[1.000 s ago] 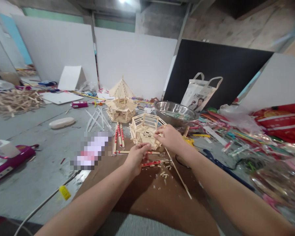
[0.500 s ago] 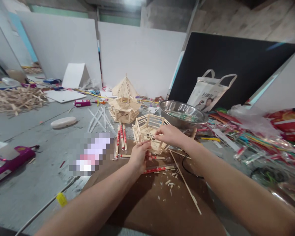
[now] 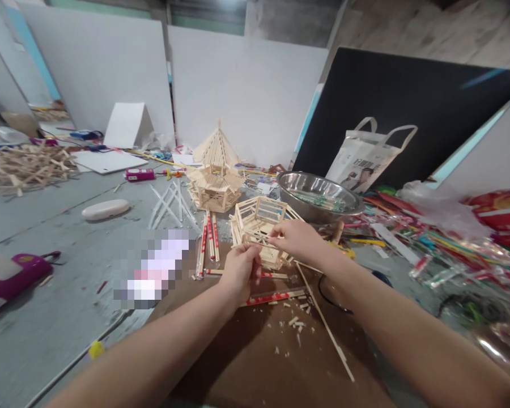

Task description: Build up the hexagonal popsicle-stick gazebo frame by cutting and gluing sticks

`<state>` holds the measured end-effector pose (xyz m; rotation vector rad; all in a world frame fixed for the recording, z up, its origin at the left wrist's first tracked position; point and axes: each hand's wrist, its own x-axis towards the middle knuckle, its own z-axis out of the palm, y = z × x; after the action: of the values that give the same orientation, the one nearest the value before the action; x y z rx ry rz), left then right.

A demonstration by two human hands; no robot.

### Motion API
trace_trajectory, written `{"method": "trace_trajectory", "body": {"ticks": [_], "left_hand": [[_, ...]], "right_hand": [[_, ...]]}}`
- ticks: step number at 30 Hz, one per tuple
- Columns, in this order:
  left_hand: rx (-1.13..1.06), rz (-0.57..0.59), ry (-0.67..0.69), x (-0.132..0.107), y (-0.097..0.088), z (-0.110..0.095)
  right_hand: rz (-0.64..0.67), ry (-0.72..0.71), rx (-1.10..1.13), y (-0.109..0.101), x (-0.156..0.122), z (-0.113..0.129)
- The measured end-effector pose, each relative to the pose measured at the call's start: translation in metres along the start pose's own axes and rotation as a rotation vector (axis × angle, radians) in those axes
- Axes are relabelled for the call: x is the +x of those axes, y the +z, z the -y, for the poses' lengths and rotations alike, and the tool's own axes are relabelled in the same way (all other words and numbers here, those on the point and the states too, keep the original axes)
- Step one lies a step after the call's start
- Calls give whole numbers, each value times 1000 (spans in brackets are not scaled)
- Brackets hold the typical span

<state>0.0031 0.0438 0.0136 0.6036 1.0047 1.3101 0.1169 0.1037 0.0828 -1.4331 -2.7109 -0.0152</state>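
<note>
In the middle of the head view, my left hand (image 3: 239,271) and my right hand (image 3: 296,238) are close together, fingers pinched. Between their fingertips runs what looks like a thin wooden stick (image 3: 265,244), partly hidden by the fingers. Just behind them stands an open, many-sided frame of wooden sticks (image 3: 237,228), its near side partly covered by my hands. Beyond it is a wooden stick pavilion model (image 3: 216,181) with a pointed roof. Red-wrapped chopsticks (image 3: 276,297) and cut stick pieces (image 3: 296,323) lie on the brown board (image 3: 238,362) below my hands.
A steel basin (image 3: 323,198) holding green-wrapped sticks stands at the right back. Left lie a purple glue-gun-like tool (image 3: 21,277), a white case (image 3: 105,209) and a stick pile (image 3: 29,167). A long thin stick (image 3: 327,323) crosses the board. Wrappers (image 3: 442,243) clutter the right.
The view has shifted slightly. My hands stay pinched together in front of the stick frame, with the fingertips a little further apart.
</note>
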Motion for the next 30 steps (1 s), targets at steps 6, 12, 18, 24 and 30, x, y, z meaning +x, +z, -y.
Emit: {"method": "trace_trajectory", "body": {"ticks": [6, 12, 18, 24, 30], "left_hand": [[436, -205, 508, 10, -23, -30], [1180, -20, 895, 32, -40, -81], [1497, 246, 800, 41, -38, -98], [1584, 361, 769, 48, -42, -95], [1605, 410, 779, 53, -44, -93]], "right_hand": [[-9, 14, 30, 0, -4, 2], [-13, 24, 31, 2, -4, 2], [-6, 25, 46, 1, -2, 4], [4, 29, 66, 0, -3, 4], [1, 45, 54, 1, -3, 3]]}}
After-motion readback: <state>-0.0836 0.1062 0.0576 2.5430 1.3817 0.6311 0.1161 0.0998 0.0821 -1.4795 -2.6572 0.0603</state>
